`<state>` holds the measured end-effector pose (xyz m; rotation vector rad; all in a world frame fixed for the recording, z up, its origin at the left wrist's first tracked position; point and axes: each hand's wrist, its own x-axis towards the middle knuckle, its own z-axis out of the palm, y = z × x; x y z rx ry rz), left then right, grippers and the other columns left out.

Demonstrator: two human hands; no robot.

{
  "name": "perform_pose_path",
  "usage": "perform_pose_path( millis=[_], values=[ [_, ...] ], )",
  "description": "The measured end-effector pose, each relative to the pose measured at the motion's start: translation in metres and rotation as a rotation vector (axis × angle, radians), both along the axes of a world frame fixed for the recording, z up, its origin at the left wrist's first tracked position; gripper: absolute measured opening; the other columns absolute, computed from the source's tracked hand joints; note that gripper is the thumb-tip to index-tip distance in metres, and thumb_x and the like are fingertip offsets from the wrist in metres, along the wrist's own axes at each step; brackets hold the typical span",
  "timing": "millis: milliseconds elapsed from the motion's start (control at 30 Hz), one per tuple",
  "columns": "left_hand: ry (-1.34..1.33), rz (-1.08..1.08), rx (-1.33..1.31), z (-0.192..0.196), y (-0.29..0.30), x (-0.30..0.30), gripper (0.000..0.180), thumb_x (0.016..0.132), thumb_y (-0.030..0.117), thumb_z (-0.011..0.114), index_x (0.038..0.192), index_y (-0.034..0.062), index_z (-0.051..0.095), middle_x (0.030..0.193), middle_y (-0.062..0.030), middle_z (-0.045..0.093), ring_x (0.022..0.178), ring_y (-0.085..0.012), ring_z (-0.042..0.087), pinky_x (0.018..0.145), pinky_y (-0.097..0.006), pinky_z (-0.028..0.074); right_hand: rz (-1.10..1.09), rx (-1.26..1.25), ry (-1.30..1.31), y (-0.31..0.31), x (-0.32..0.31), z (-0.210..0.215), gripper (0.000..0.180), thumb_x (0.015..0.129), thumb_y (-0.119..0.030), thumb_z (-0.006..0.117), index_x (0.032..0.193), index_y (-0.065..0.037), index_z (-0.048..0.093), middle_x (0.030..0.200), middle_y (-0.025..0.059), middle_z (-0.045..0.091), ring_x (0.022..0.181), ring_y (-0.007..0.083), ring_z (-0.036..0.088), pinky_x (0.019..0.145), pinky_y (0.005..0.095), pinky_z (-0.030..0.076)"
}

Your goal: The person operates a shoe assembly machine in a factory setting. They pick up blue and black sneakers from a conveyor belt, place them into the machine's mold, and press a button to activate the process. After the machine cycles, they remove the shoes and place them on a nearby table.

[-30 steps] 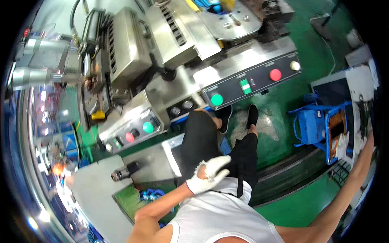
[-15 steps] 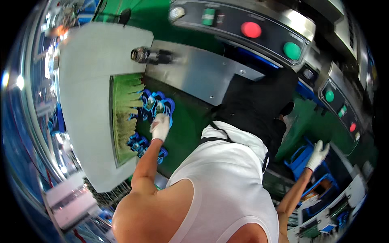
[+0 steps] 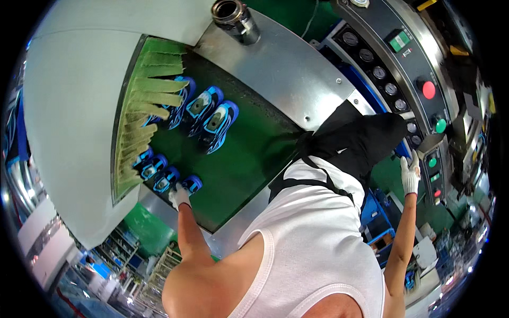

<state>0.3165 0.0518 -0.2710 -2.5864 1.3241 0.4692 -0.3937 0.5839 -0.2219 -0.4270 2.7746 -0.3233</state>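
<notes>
A: What is different from a moment ago?

B: The left hand (image 3: 179, 196) is now down on the green belt (image 3: 249, 153). Half a second back it was only reaching that way. A full second back it was up by the person's middle, and the camera looked at the big machine.

A: What does that mean for the work?

B: I think the hand has got to the shoes and is starting to pick one up.

A: Where are the shoes?

B: Start at the left. Green flaps (image 3: 146, 100) hang at the mouth of the grey tunnel (image 3: 74, 122). Small blue shoes (image 3: 159, 172) lie in a row just under the flaps. The last blue shoe (image 3: 192, 184) in that row is right by the hand. Three more big blue shoes (image 3: 204, 114) lie higher up on the belt.

A: How is the left hand?

B: It has a white glove on. The arm goes straight out from the shoulder. The fingers curl at the last shoe and touch it. I cannot tell if they grip it.

A: And over on the right?

B: The right hand (image 3: 409, 172) also has a white glove. The arm is stretched far out to the side. The hand is flat and spread, holding nothing. It is next to the panel (image 3: 413, 63) with red and green buttons. I cannot tell if it touches it
</notes>
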Motion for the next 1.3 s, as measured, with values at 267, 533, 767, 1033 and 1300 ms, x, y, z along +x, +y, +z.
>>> perform_pose_path(
  millis=[267,533,767,1033,1300],
  values=[
    [-0.155,-0.473,-0.145,0.013,0.033,-0.02,0.032,0.106,0.03,0.044,0.11,0.0059,0.066,0.107,-0.0188,0.066,0.105,-0.0404,0.062,0.09,-0.051,0.052,-0.001,-0.025,-0.017,-0.019,0.013,0.022,0.062,0.1,-0.023,0.066,0.154,-0.004,0.042,0.149,0.0183,0.057,0.126,0.0298,0.065,0.104,0.0404,0.051],
    [0.443,-0.882,-0.373,0.058,0.1,-0.229,0.039,0.091,0.031,0.072,0.122,0.0076,0.066,0.119,-0.0215,0.062,0.111,-0.0387,0.062,0.095,-0.051,0.049,0.086,-0.413,-0.078,-0.094,0.041,0.04,0.069,0.096,-0.006,0.066,0.158,-0.003,0.037,0.156,0.019,0.048,0.131,0.032,0.06,0.106,0.0418,0.051],
    [0.575,-1.163,-0.41,0.074,0.061,-0.28,0.013,0.091,0.013,0.07,0.1,0.0046,0.067,0.102,-0.0159,0.064,0.088,-0.0339,0.067,0.075,-0.043,0.054,0.287,-0.799,-0.17,-0.198,0.093,0.103,0.068,0.085,-0.007,0.074,0.148,-0.001,0.049,0.141,0.0209,0.06,0.106,0.032,0.073,0.094,0.04,0.058],
    [1.186,-2.077,-0.31,0.223,0.127,-0.535,0.018,0.076,0.003,0.079,0.089,0.009,0.067,0.09,-0.0099,0.067,0.081,-0.028,0.07,0.068,-0.038,0.056,0.533,-0.575,0.092,-0.216,0.107,0.15,0.062,0.081,-0.027,0.076,0.133,0.0,0.056,0.13,0.0231,0.061,0.118,0.0391,0.062,0.102,0.0456,0.051],
    [1.495,-2.786,-0.106,0.308,0.329,-0.767,0.039,0.082,0.003,0.076,0.119,0.0019,0.066,0.121,-0.0191,0.067,0.109,-0.0334,0.067,0.09,-0.041,0.055,-0.566,-0.994,-0.26,0.003,0.102,0.145,0.064,0.077,-0.03,0.083,0.13,-0.001,0.062,0.111,0.015,0.073,0.107,0.0229,0.069,0.093,0.0371,0.054]
  ],
)
